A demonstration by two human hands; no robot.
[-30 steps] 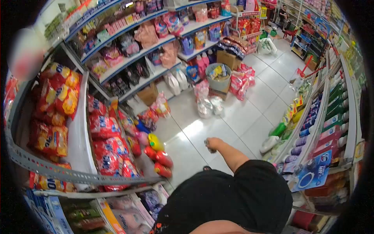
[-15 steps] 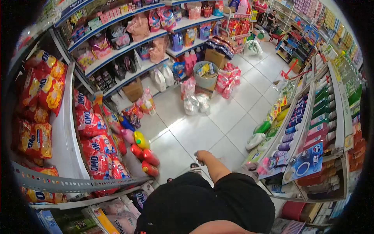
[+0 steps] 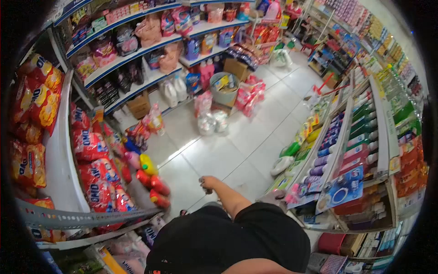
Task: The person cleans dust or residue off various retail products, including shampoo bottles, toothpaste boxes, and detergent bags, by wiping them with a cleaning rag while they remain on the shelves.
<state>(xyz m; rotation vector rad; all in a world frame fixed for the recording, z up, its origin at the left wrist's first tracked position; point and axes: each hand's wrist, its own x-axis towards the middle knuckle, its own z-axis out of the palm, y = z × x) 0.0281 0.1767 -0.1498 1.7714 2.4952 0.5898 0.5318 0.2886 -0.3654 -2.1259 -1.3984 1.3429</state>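
My right hand (image 3: 208,183) reaches out from a black sleeve, low above the tiled floor. Its fingers look curled in, and anything inside them is too small to make out. My left hand is out of view. To the left of the right hand, several red bottles (image 3: 159,186) and a yellow bottle (image 3: 148,164) stand at the foot of a shelf holding red OMO detergent bags (image 3: 94,192). Farther ahead, silver-white plastic packs (image 3: 212,123) sit on the floor, apart from the hand.
A grey bucket (image 3: 223,89) with packets inside stands ahead beside red-pink bags (image 3: 250,95). Shelves of detergent pouches (image 3: 148,32) line the far left. On the right, a slanted rack (image 3: 338,146) carries bottles in rows. A red-handled dustpan (image 3: 315,93) lies beyond it.
The camera view has shifted, so the shelves and floor goods appear farther left. My right hand also appears farther left, still low over the floor with its fingers curled.
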